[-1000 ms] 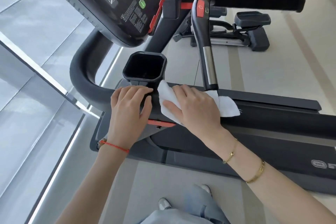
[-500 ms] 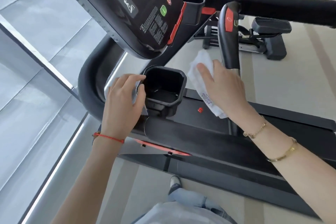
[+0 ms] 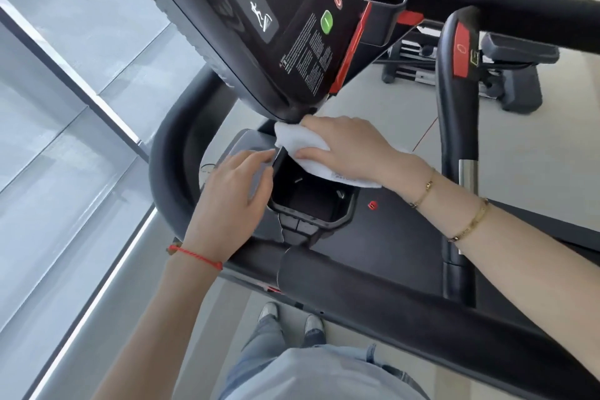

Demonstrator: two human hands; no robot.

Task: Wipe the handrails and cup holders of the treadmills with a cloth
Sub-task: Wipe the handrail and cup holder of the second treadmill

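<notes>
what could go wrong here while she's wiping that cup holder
The right hand presses the white cloth on the cup holder rim just under the console; a wide sweep might brush the green button. The cloth's loose edge could also snag on the small tabs inside the holder. The left hand only steadies the outside.
</notes>
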